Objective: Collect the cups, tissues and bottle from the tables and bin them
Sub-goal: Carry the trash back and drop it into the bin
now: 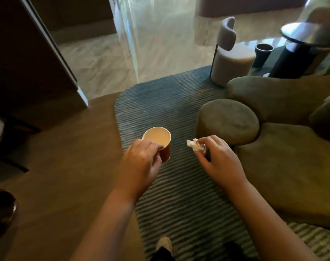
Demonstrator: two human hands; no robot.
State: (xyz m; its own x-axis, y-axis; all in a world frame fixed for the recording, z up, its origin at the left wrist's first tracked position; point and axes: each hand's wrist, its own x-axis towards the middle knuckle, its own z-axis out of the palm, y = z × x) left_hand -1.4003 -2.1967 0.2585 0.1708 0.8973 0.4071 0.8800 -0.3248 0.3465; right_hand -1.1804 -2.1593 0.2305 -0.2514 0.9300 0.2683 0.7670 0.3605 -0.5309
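Currently: cup point(156, 140), upright, pinched at the rim by my left hand point(141, 159) above the striped rug point(169, 102); crumpled tissue point(194, 145), clutched in my curled right hand point(218, 159) beside the sofa point(292, 157); I'd carry the cup level, both grips firm, binward.

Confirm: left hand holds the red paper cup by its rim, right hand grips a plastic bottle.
No bottle: the head view shows the right hand gripping a crumpled white tissue. The left hand does hold the red paper cup by its rim.
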